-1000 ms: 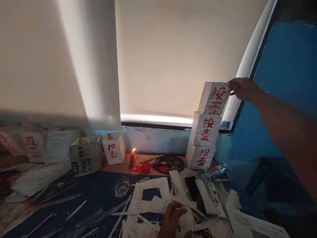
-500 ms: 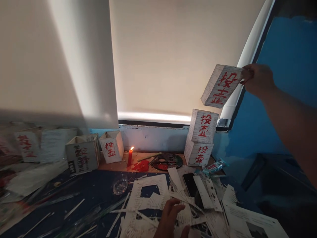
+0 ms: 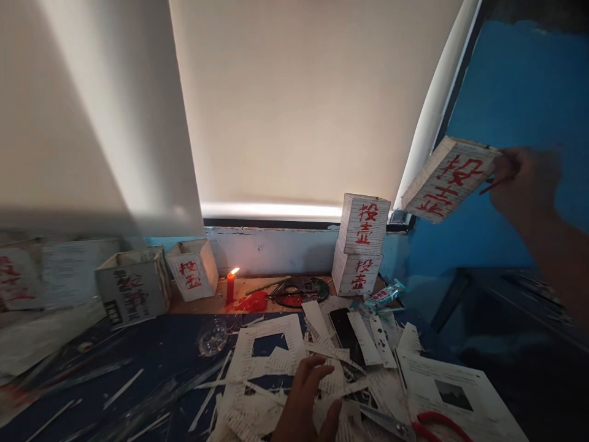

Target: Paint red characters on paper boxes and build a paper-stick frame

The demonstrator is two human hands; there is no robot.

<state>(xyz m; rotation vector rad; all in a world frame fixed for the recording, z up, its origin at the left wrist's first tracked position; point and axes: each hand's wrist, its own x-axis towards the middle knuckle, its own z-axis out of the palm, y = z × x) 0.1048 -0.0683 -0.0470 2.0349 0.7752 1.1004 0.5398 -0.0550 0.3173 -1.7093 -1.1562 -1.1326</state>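
Note:
At the upper right, my right hand (image 3: 527, 184) pinches the edge of a white paper-covered box (image 3: 444, 179) with red characters, held tilted in the air. Left of and below it, two similar boxes stand one on the other, an upper box (image 3: 365, 224) and a lower box (image 3: 356, 270), near the window sill. My left hand (image 3: 310, 399) is over the cut paper scraps (image 3: 331, 368) at the bottom centre, its fingers apart and curved, holding nothing.
A lit red candle (image 3: 230, 287) stands beside red wax and a dark round palette (image 3: 301, 291). More boxes (image 3: 192, 270) line the left. Red-handled scissors (image 3: 391, 423), a phone (image 3: 346, 334) and a clear round dish (image 3: 212, 337) lie on the table.
My right hand has moved right and a little down with the box, away from the stack. The view has shifted right, and scissors now show at the bottom. My left hand stays over the scraps.

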